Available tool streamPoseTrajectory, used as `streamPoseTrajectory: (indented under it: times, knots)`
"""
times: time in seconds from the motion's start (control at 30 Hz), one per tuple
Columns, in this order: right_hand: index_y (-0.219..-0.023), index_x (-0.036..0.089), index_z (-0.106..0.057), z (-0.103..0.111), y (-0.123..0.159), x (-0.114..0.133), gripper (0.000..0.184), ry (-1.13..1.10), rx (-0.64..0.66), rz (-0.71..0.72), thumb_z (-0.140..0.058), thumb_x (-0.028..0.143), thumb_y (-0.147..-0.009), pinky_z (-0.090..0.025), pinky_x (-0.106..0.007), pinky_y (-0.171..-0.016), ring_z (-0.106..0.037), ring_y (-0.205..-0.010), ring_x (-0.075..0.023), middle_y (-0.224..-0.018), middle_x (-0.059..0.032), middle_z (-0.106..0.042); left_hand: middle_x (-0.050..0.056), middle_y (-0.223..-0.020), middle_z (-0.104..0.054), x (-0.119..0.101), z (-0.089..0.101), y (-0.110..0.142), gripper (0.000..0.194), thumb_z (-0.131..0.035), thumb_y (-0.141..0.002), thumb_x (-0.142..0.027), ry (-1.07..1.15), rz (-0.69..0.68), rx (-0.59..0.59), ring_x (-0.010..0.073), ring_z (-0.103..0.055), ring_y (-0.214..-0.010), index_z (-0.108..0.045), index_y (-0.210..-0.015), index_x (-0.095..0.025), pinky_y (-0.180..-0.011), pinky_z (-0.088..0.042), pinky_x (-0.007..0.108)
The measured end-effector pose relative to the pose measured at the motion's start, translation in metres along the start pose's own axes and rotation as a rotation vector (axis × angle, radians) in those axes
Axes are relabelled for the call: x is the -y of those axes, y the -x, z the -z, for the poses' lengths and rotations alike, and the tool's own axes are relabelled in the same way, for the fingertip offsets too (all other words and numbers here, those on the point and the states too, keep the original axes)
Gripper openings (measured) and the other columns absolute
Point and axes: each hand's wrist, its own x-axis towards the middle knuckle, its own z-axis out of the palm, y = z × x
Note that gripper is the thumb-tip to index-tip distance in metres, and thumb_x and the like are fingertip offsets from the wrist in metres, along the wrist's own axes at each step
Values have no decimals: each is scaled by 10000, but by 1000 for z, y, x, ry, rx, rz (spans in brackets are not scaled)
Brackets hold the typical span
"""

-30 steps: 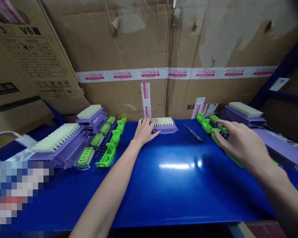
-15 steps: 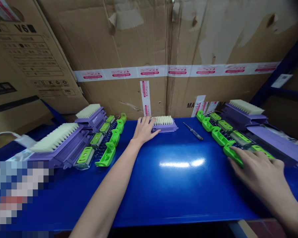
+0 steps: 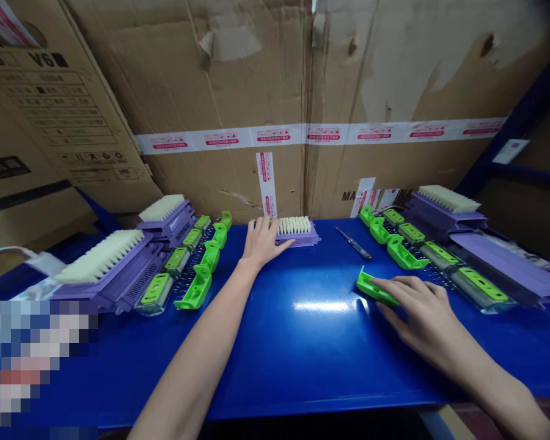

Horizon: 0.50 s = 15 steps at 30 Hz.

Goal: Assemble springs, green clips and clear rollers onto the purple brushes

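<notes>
My left hand (image 3: 262, 243) reaches to the back of the blue table and grips the left end of a purple brush block (image 3: 302, 237) topped with rows of cream bristles. Its thumb lies along the front, and the hand covers that end. Toward the right, my right hand (image 3: 419, 308) is closed on a green plastic bracket (image 3: 371, 289), held at or just above the table; the fingers hide its right end. A screwdriver (image 3: 354, 243) lies between the two hands. Right of it, several similar green brackets (image 3: 403, 254) stand in a row.
Beside those brackets run springs and clear cases with green tops (image 3: 481, 287), then purple parts (image 3: 495, 250). A similar set, with bristled purple blocks (image 3: 110, 260) and green brackets (image 3: 196, 287), lines the left. A cardboard wall (image 3: 229, 165) rises behind the table (image 3: 275, 366).
My right hand has taken the nearest green bracket out of the right row and carried it left over the table. My left hand stays at the purple block, which has shifted slightly left.
</notes>
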Motion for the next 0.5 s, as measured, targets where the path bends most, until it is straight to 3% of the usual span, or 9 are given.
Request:
streamPoseTrajectory:
  times: [0.37,0.5]
  knots:
    - [-1222,214,-558,-8,-27,4,379,60,36,72,-414,225,-871,-376,-491,-910,-550,-1104,-269,-1154,-112,-661,177,-1189,-545,0,1,1,665,-441,-822,-655,-5,23,-19,323,-484,-1077,-516,-1217,-126,-926,-349,437]
    - [-1256,180,-537,-10,-33,0,424,136,43,54,-469,226,-840,-426,-438,-867,-551,-1115,-286,-1267,-120,-597,175,-1249,-517,3,-1,2,746,-524,-766,-668,74,31,-36,322,-474,-1137,-451,-1275,-127,-961,-353,435]
